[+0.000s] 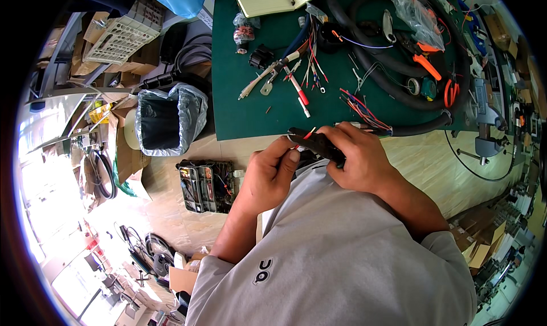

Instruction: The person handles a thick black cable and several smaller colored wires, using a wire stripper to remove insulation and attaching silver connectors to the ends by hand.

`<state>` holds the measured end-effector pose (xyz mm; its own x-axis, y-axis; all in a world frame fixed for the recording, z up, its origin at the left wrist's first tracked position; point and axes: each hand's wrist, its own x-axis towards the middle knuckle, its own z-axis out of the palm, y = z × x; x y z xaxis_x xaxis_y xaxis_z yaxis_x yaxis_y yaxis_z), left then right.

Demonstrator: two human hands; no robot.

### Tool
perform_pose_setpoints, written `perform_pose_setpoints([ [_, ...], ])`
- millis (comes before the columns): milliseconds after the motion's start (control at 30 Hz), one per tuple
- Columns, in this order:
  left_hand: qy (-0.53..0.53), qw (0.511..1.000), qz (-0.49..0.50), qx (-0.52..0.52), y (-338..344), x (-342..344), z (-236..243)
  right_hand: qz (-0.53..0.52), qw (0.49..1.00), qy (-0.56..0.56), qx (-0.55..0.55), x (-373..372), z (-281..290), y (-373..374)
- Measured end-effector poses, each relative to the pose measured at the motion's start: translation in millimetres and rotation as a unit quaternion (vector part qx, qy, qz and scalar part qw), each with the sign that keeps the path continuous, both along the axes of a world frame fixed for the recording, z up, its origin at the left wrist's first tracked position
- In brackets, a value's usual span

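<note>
At the near edge of the green table (242, 121), the left hand (266, 175) pinches a red wire (309, 133) — the right hand (364, 160) grips a black hand tool (322, 147) at it — with open room beyond, leftward.

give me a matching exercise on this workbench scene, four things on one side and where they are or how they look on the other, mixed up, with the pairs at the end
1. right hand
2. tool case
3. thick black cable
4. bin

a. lies in loops on the green table
b. lined with a plastic bag
c. closed around a dark hand tool
d. open on the floor

Pairs: 1-c, 2-d, 3-a, 4-b
</note>
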<state>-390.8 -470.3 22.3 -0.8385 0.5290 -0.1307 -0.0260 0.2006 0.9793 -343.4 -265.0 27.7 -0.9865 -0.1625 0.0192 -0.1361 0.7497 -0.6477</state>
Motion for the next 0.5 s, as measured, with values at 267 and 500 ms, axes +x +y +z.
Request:
perform_pose_setpoints([
  [267,-0.051,0.999,0.000,-0.004,-0.8,1.8,3.0,-0.005,1.000,0.025,0.017,2.6,-3.6,-0.2],
  [500,-0.006,1.000,0.028,-0.013,4.2,3.8,1.4,-0.006,0.998,0.045,0.032,2.5,-1.0,-1.8],
])
